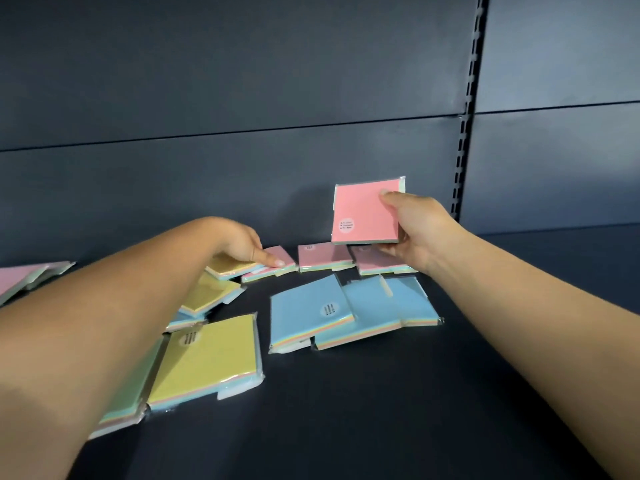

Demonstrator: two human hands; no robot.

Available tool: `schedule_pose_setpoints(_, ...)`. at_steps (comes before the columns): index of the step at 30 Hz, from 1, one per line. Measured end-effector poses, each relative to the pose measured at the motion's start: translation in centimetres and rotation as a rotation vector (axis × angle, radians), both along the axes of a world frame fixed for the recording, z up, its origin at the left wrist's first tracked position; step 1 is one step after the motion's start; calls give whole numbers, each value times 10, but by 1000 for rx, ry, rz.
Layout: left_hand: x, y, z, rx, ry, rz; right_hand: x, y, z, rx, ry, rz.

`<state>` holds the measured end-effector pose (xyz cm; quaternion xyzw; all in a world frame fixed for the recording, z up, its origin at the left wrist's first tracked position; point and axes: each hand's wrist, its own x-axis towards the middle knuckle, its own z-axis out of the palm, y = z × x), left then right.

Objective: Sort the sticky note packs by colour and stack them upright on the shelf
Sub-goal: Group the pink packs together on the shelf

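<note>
**Pink pack raised above a shelf strewn with sticky notes**

A person's right hand [412,233] grips a pink-faced sticky note pack [363,214] by its right edge, thumb on the front and fingers curled behind, holding it upright and clear of the dark shelf [346,410], near the back panel [242,81]. The left hand [242,245] reaches across with fingers extended, fingertips resting on another pink pack [273,263] lying flat, beside a yellow pack [228,266] under the palm. Two more pink packs [323,256] lie flat just below the raised one. Two blue packs [346,311] overlap at centre. Yellow packs [207,358] sit partly under the left forearm, and further pink packs [24,277] lie at the far left edge.
</note>
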<state>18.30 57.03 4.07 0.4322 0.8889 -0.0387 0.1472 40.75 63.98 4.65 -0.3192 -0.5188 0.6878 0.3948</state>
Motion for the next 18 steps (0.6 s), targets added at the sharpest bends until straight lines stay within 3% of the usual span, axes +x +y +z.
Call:
schedule_pose_setpoints(5,-2,7,2,5,-48,6,-2,0,-1,15,-23,16)
schedule_pose_setpoints(11,-2,-2,10,267,41,49,-3,1,-3,19,-46,20)
schedule_pose_setpoints(18,5,-13,16,802,-448,76,-5,0,-5,8,-37,33)
